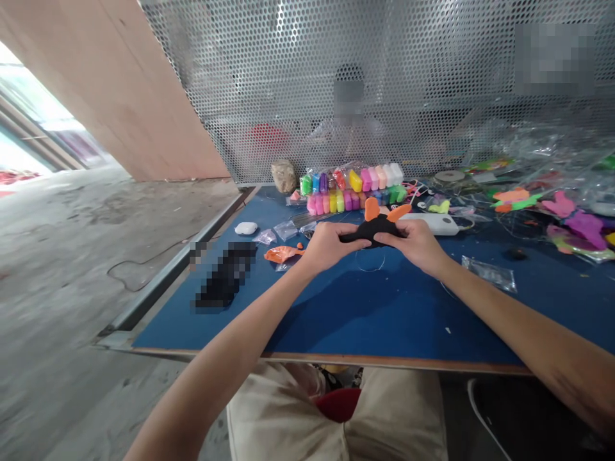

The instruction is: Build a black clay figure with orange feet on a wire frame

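Note:
Both hands hold a black clay figure [371, 229] with orange pieces stuck on its top, lifted just above the blue table [365, 307]. My left hand [327, 246] is closed around the figure's left end. My right hand [417, 243] pinches its right end, fingers curled over it. Behind the figure lies a pack of many-coloured clay sticks [353, 189].
An orange clay scrap [282, 254], small clear bags [286, 229] and a white earbud case [246, 228] lie left of my hands. A white oblong device [435, 223] sits behind. Coloured clay shapes and plastic wrap [567, 214] crowd the right. A perforated metal screen [384, 83] backs the table.

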The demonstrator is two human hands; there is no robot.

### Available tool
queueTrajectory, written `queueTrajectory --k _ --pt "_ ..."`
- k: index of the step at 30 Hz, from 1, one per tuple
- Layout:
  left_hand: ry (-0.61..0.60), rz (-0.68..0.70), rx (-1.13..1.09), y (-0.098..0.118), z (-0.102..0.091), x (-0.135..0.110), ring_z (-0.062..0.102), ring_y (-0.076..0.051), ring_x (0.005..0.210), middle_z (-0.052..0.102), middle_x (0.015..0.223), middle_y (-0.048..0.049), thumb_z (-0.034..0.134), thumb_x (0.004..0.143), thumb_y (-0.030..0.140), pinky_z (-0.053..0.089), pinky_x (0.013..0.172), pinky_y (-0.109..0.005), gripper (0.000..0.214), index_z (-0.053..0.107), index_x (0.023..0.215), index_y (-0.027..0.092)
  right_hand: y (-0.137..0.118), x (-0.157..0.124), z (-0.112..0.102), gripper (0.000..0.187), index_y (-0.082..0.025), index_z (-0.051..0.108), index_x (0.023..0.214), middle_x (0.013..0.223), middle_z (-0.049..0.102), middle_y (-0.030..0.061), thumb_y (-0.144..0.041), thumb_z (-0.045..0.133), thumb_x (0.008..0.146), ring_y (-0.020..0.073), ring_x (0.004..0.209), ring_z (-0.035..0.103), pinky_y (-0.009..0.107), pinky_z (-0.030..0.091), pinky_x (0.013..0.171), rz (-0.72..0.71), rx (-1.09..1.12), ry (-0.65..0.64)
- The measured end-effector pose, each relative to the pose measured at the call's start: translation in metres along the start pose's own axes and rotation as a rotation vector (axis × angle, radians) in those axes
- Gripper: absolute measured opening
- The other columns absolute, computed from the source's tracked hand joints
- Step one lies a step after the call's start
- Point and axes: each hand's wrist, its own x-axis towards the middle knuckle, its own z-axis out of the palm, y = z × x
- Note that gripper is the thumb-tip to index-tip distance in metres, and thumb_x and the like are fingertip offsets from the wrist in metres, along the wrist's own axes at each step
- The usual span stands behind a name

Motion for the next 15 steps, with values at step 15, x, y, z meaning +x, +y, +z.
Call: queueTrajectory --k 15 --pt "0.028 -0.025 0.11 0.0 0.01 0.001 0.039 -0.008 0.057 0.051 0.062 0.0047 0.076 0.078 0.047 0.026 0.053 -0.024 0.032 0.072 0.077 0.015 -0.01 -0.002 -0.001 0.037 -0.017 0.073 0.081 0.072 0.066 0.003 -0.054 0.073 0.081 0.018 0.066 0.056 0.03 0.043 0.06 -0.115 -0.098 0.01"
